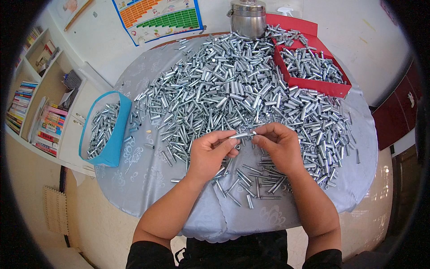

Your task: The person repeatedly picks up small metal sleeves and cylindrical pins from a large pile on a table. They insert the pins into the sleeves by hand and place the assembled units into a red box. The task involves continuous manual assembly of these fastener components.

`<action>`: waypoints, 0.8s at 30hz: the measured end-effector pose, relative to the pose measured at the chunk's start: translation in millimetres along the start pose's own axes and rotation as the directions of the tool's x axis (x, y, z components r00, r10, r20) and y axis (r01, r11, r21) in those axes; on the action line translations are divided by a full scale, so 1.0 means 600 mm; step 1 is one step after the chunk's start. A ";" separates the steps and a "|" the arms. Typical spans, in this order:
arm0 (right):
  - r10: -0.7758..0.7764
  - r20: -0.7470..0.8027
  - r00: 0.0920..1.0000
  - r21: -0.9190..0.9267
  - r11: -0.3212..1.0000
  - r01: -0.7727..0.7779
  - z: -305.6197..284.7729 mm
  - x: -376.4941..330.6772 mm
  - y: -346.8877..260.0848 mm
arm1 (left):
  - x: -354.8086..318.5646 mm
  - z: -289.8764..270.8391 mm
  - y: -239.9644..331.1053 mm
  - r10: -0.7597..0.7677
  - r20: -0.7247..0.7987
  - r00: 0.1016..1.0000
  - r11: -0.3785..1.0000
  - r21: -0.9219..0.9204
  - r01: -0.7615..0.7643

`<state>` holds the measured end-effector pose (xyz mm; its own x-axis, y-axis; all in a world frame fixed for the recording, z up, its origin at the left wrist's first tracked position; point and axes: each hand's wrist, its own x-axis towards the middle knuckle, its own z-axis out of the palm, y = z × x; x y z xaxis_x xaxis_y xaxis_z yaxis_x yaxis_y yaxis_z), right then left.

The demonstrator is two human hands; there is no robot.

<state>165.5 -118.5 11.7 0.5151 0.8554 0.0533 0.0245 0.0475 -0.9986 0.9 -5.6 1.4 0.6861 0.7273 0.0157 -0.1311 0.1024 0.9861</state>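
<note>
Holding one silvery metal fastener (242, 135) roughly level between both hands — left hand (209, 151) grip pinched on its left end, right hand (281, 147) grip pinched at its right end. Fastener sits above the near side of a big heap of bolts and sleeves (224, 89) on the cloth-covered tabletop (121, 190), loose bolts (270, 197) scattered nearer the body. Parts-filled blue bin (117, 139) stands left of the heap, parts-filled red box (320, 88) far right, steel pot (248, 20) at back.

silver bolts (233, 87), red box (313, 87), turquoise bin (114, 142), grey flower-patterned tablecloth (150, 181).
</note>
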 end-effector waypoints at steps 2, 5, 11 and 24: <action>-0.013 0.012 1.000 0.022 1.000 0.012 0.001 -0.001 0.001 | 0.000 0.000 0.000 0.003 0.005 1.000 1.000 0.007 -0.003; -0.044 0.013 0.999 0.052 0.998 0.043 0.004 -0.001 0.002 | 0.000 -0.002 -0.001 0.003 0.010 1.000 1.000 0.020 -0.003; 0.007 0.038 0.999 -0.018 1.000 -0.007 0.000 -0.004 -0.005 | -0.001 0.002 0.006 -0.021 0.022 1.000 1.000 0.003 0.020; 0.222 0.094 0.971 -0.233 0.953 -0.195 -0.019 -0.003 -0.013 | -0.004 -0.005 0.004 -0.013 0.169 0.986 1.000 -0.019 0.017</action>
<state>173.9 -126.1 19.4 0.4251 0.8892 -0.1693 0.1221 -0.2416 -0.9627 -3.0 -5.4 3.0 0.7989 0.6006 0.0305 -0.1330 0.1270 0.9829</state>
